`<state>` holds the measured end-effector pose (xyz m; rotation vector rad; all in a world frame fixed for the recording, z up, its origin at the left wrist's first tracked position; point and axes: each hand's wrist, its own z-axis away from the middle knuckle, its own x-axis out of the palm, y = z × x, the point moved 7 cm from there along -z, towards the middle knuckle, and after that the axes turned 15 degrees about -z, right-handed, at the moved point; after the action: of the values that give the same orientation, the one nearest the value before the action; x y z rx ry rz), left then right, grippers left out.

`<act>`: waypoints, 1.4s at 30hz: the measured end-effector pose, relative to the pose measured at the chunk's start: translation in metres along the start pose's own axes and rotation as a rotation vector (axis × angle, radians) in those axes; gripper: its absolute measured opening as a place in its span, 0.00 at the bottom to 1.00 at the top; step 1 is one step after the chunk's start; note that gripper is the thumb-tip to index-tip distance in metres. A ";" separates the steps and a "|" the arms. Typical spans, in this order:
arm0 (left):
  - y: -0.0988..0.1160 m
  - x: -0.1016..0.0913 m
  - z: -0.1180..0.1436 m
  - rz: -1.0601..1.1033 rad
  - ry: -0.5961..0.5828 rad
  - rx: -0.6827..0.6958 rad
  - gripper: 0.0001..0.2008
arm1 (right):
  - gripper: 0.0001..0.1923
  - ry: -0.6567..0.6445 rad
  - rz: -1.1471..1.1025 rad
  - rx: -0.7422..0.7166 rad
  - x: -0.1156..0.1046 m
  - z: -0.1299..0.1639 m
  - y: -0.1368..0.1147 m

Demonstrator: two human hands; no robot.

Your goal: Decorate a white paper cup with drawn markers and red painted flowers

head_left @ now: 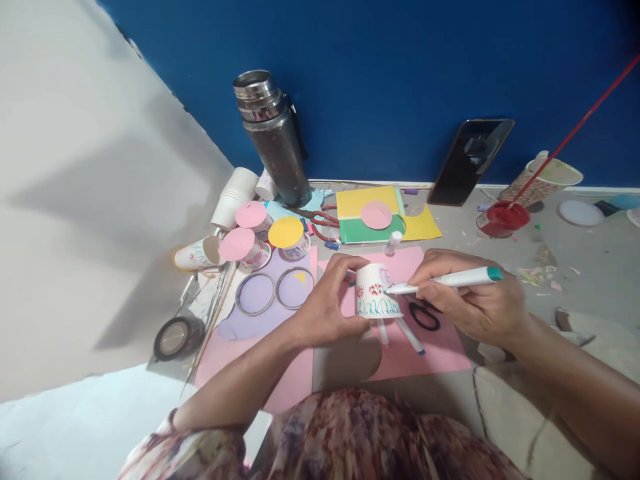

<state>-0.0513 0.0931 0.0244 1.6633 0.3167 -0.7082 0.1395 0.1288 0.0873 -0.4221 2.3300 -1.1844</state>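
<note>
My left hand grips a white paper cup from its left side, fingers at the top and thumb near the bottom. Red flowers, green loops along the lower edge and a purple outline are drawn on the cup. In my right hand is a white marker with a green end, its tip at the cup's right side. Beneath the cup lie white markers, one a blue-ended marker. Black-handled scissors rest on pink paper, partly behind my right hand.
Pink- and yellow-topped cups, stacked cups and a steel flask stand at the back left. Tape rings lie nearby. Behind are red-handled pliers, coloured paper, a leaning phone and a red jar.
</note>
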 end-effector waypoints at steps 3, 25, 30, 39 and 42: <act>0.001 0.000 0.000 -0.008 0.001 0.022 0.36 | 0.05 -0.008 -0.004 -0.013 0.001 0.000 -0.001; 0.004 0.000 0.000 -0.058 -0.005 0.033 0.36 | 0.07 -0.054 -0.009 0.041 0.006 0.001 -0.001; 0.001 0.002 0.001 -0.090 -0.009 0.028 0.37 | 0.07 -0.056 -0.005 0.028 0.008 -0.001 -0.003; 0.002 0.002 0.001 -0.092 -0.019 0.030 0.37 | 0.08 -0.068 -0.005 0.072 0.009 0.000 -0.001; 0.002 0.002 0.002 -0.098 -0.024 0.028 0.37 | 0.07 -0.051 -0.019 0.049 0.009 -0.001 -0.002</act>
<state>-0.0488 0.0906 0.0245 1.6733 0.3752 -0.8085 0.1314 0.1241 0.0874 -0.4521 2.2534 -1.2230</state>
